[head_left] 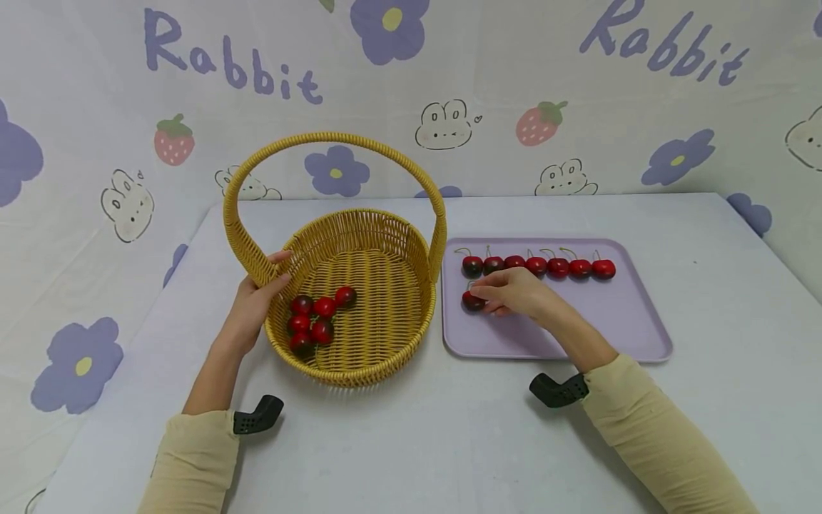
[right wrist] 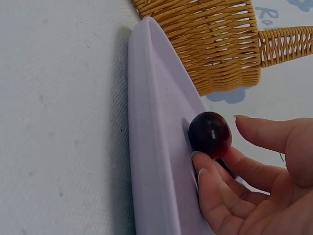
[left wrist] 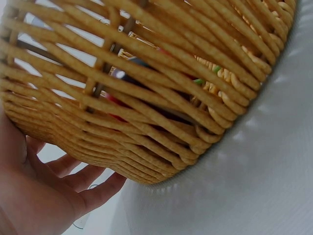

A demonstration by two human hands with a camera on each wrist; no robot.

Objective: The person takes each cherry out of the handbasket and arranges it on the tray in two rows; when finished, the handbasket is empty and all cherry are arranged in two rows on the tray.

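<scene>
A yellow woven basket (head_left: 359, 375) with a tall arched handle stands left of centre, several dark red cherries (head_left: 322, 330) grouped at the left of its floor. My left hand (head_left: 249, 307) holds its left side where the handle meets the rim; the left wrist view shows fingers against the outer wall. On the lilac tray (head_left: 616, 321), my right hand (head_left: 523, 293) is around a single cherry (right wrist: 210, 134) at the left. Fingers touch this cherry from one side, while the thumb (right wrist: 264, 133) looks slightly apart from it. Behind it, several stemmed cherries (head_left: 559, 268) form a row.
The tray stands right of the basket, close to its rim. Both rest on a white-covered table (head_left: 411, 442). A hanging cloth (head_left: 488, 57) with rabbits, flowers and strawberries rises behind. The basket handle arches high above the rim.
</scene>
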